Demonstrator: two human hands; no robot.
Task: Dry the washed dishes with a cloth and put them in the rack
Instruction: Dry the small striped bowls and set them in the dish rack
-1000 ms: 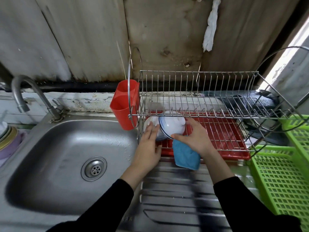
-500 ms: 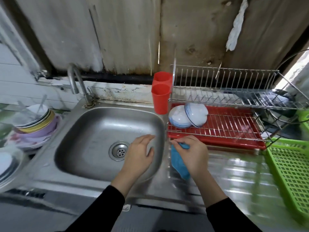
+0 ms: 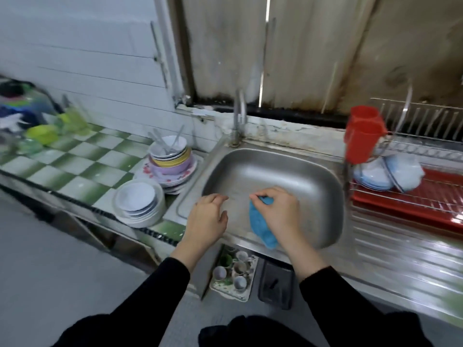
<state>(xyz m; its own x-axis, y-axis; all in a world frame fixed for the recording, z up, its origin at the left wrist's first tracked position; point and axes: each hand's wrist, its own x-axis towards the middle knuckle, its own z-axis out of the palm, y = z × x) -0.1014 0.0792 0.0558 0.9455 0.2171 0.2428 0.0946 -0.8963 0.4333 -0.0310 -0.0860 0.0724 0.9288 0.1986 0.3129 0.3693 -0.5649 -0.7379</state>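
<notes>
My right hand [image 3: 279,214] grips a blue cloth [image 3: 261,225] over the front of the steel sink [image 3: 273,171]. My left hand [image 3: 206,219] hovers empty at the sink's front left rim, fingers loosely curled. Left of the sink, a stack of white plates [image 3: 139,201] stands on the green-checked counter, and behind it a pile of bowls and plates [image 3: 170,161] holds spoons on top. At the right, the wire dish rack [image 3: 426,151] holds two white-and-blue bowls [image 3: 390,174] on edge over a red drip tray [image 3: 426,211].
A red utensil cup [image 3: 363,134] hangs on the rack's left end. The tap [image 3: 240,113] rises behind the sink. A ribbed steel drainboard [image 3: 400,249] lies right of the sink. Cups on a tray [image 3: 233,271] sit on the floor below. Green containers [image 3: 47,132] stand far left.
Both hands have drawn back from the rack, leaving the bowl standing in it, and moved left over the sink. The view has swung left, showing the stacked dishes on the counter.
</notes>
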